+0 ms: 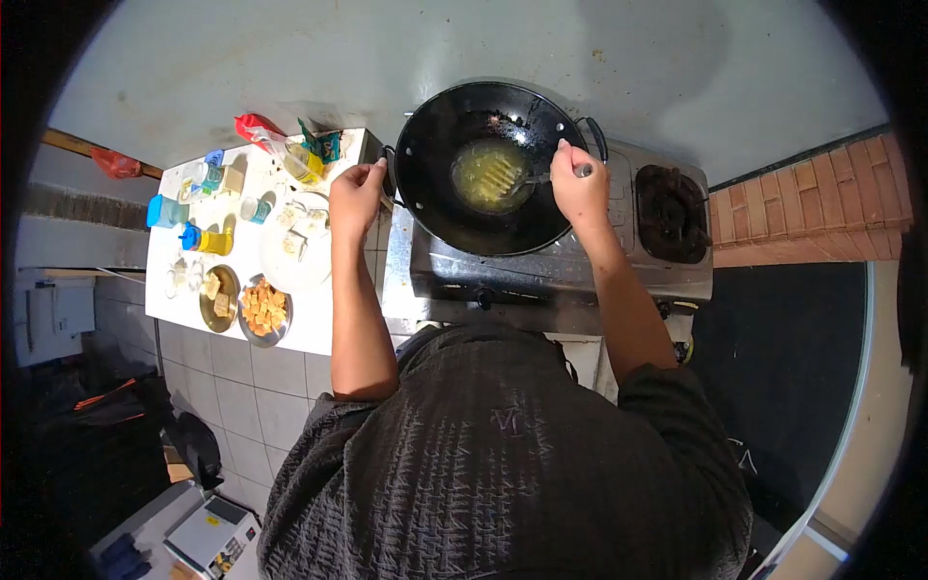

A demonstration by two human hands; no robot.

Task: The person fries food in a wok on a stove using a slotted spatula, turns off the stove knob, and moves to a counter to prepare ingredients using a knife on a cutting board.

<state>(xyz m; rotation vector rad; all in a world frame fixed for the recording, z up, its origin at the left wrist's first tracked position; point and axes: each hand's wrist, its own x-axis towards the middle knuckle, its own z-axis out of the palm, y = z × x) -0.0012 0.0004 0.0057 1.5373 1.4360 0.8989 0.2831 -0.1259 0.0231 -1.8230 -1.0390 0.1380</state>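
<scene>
A black wok (pixel 435 126) with two loop handles sits on the steel gas stove (pixel 580 242). My left hand (pixel 356 201) is closed at its left handle (pixel 389 166), fingers pinched together around it. In my right hand (pixel 582 188), held over the wok's right side, is the handle of a slotted spatula (pixel 500 178). The spatula's slotted head rests in a shallow pool of yellowish liquid (pixel 472 198) at the bottom of the wok. Some dark residue marks the wok's far inner wall.
Left of the stove, a white table (pixel 179 290) holds a plate of orange-brown cubes (pixel 264 309), a metal bowl (pixel 218 298), a white plate (pixel 290 266), a yellow bottle (pixel 208 239) and several jars. A second burner (pixel 671 215) lies to the right, beside a brick ledge (pixel 802 203).
</scene>
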